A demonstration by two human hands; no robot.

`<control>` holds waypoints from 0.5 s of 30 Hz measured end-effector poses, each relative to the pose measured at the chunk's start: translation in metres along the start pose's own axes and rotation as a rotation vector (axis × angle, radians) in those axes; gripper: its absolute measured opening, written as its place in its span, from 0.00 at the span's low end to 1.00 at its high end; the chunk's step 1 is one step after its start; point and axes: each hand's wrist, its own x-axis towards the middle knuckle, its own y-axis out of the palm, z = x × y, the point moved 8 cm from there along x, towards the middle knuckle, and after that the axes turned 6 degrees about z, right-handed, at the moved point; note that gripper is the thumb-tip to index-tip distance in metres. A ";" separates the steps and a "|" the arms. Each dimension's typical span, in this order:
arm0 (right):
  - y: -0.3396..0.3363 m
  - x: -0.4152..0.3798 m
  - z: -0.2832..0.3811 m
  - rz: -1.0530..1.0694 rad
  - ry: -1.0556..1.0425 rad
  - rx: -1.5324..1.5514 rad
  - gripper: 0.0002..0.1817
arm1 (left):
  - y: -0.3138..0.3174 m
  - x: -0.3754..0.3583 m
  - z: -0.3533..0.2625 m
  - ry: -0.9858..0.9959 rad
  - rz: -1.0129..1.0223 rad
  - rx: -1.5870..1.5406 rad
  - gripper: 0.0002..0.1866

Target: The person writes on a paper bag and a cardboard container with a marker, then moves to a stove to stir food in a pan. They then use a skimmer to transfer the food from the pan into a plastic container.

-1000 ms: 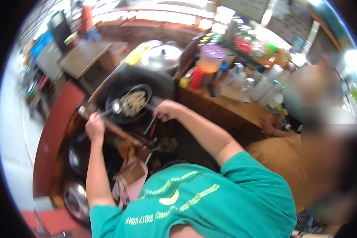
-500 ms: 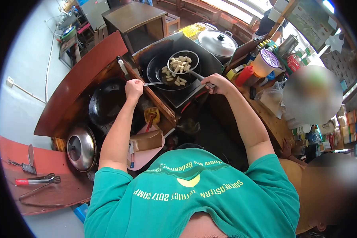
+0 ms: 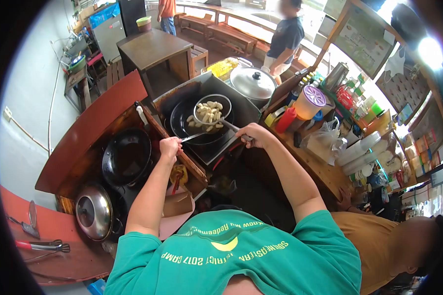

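Overhead, the person in the green shirt is standing at a cooking counter with both arms stretched forward; the right hand (image 3: 253,135) is curling its fingers tight around the long handle of a round wire skimmer (image 3: 212,109), which is holding a heap of pale, lumpy pieces of food (image 3: 207,112) just above a black wok (image 3: 194,125) set in the stove top; a few more pale pieces are lying in the wok below the skimmer. The left hand (image 3: 170,147) is closing in a fist around the handle of a metal ladle (image 3: 196,136), whose shaft is reaching toward the wok's near rim; its bowl is too small to make out.

A second, empty-looking black wok (image 3: 127,156) is sitting to the left of the left hand, and a shiny steel lid (image 3: 93,212) is lying nearer the person on that same side; another lid (image 3: 252,82) is covering a pot behind the stove. Red-handled tongs (image 3: 39,244) are resting on the red ledge at far left. A red squeeze bottle (image 3: 285,119) and a tub with a purple lid (image 3: 310,101) are standing on the wooden counter to the right.

Yellow lettering on the shirt is reading, upside down, "SOUTHEASTERN DISTRICT 2017 CAMP" and partly "KNOW MY REDEEMER"; other signs are too blurred to read.
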 end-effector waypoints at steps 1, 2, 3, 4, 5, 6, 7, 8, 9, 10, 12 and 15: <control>0.001 -0.004 0.000 0.006 -0.005 0.004 0.07 | 0.006 -0.001 -0.001 -0.055 0.027 -0.008 0.02; 0.001 -0.008 0.000 0.004 -0.003 -0.009 0.07 | 0.012 -0.003 -0.002 -0.059 0.023 -0.054 0.02; 0.001 -0.010 -0.001 0.002 -0.009 -0.012 0.07 | 0.018 -0.004 -0.002 -0.065 0.018 -0.099 0.02; -0.001 -0.011 -0.004 -0.005 0.000 -0.011 0.07 | 0.023 -0.003 -0.001 -0.072 0.033 -0.127 0.03; -0.003 -0.012 -0.007 -0.010 0.011 -0.010 0.08 | 0.027 -0.002 -0.001 -0.070 0.033 -0.130 0.03; -0.002 -0.016 -0.008 -0.013 0.011 -0.013 0.08 | 0.030 0.002 0.002 -0.069 0.027 -0.161 0.04; -0.003 -0.020 -0.009 -0.011 0.012 -0.017 0.08 | 0.032 0.006 0.006 -0.069 0.019 -0.193 0.04; -0.003 -0.024 -0.010 -0.011 0.011 -0.029 0.08 | 0.034 0.010 0.010 -0.103 0.008 -0.200 0.03; -0.003 -0.027 -0.010 -0.009 0.010 -0.041 0.08 | 0.037 0.011 0.010 -0.104 0.005 -0.202 0.03; -0.003 -0.030 -0.011 -0.006 0.012 -0.043 0.08 | 0.039 0.012 0.010 -0.099 -0.016 -0.233 0.05; -0.006 -0.034 -0.015 -0.021 0.016 -0.028 0.08 | 0.040 0.014 0.010 -0.102 -0.039 -0.272 0.11; -0.010 -0.037 -0.018 -0.018 0.009 -0.038 0.08 | 0.043 0.018 0.011 -0.064 -0.086 -0.305 0.08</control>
